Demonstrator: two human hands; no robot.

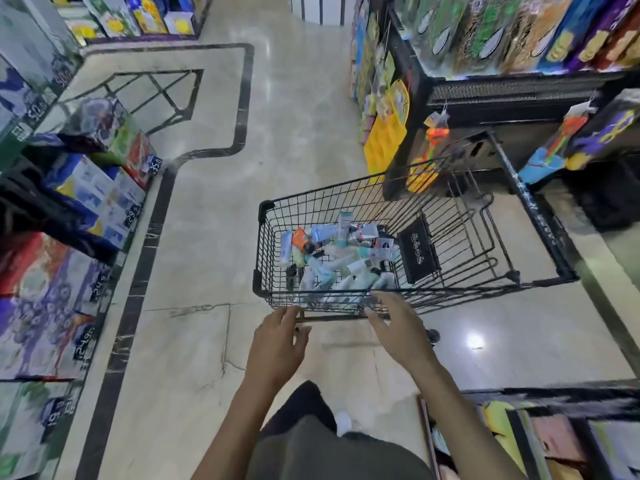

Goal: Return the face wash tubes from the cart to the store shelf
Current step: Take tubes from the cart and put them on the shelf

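Observation:
A black wire shopping cart [266, 244] stands in the aisle ahead of me, turned at an angle. Several face wash tubes [337, 261], white, pale blue and teal, with one orange one, lie jumbled in its basket. My left hand [277, 344] is at the cart's near rail, its fingers loosely curled beside the bar and holding nothing that I can see. At the same rail, further right, my right hand [398, 327] has its fingers spread and fairly straight, and it is empty.
A black shelf unit [422, 81] with hanging packets and toys stands right behind the cart. Stacked boxes with price tags [90, 188] line the left side. Another shelf [554, 438] sits low right. Pale marble floor [294, 116] stretches ahead.

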